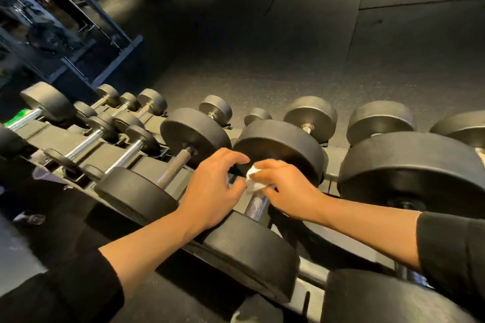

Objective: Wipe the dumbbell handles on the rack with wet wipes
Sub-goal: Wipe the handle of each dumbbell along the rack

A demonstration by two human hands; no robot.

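Observation:
A row of black round-headed dumbbells with knurled chrome handles lies on a black rack (60, 139). My right hand (286, 189) pinches a crumpled white wet wipe (253, 178) against the upper part of the chrome handle (256, 206) of the middle dumbbell (283, 144). My left hand (212, 191) hovers just left of that handle with fingers loosely curved and holding nothing, its wrist over the dumbbell's near head (249, 252). The neighbouring dumbbell's handle (174, 168) lies bare to the left.
Larger dumbbells (409, 160) sit to the right, smaller ones (126, 149) to the left. A lower tier of dumbbell heads (312, 113) shows beyond. Dark speckled rubber floor (262, 73) stretches ahead. A mirror and black frame (78, 21) stand at upper left.

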